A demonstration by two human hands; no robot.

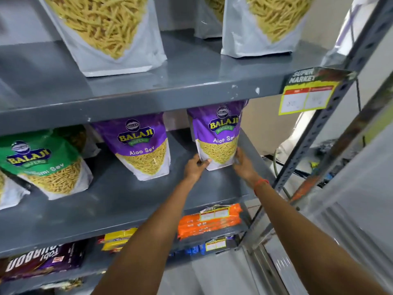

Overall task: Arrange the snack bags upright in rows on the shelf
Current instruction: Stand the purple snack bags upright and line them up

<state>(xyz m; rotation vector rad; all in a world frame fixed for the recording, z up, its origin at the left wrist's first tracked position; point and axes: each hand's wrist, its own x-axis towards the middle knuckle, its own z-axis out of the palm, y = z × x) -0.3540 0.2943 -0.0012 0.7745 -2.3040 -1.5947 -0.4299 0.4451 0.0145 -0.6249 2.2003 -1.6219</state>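
A purple Aloo Sev bag (218,135) stands upright at the right end of the grey middle shelf (119,201). My left hand (194,167) grips its lower left corner and my right hand (242,165) holds its lower right side. A second purple Aloo Sev bag (142,145) stands upright to its left, with a gap between them. Further left a green sev bag (44,165) leans back, another bag partly hidden behind it. On the upper shelf (191,69) two white bags of sev (106,33) (265,26) stand upright.
A yellow supermarket price tag (306,94) hangs from the upper shelf's right edge by the perforated steel upright (314,133). The lower shelf holds orange packets (209,220), yellow packets (117,239) and a dark purple biscuit pack (42,260).
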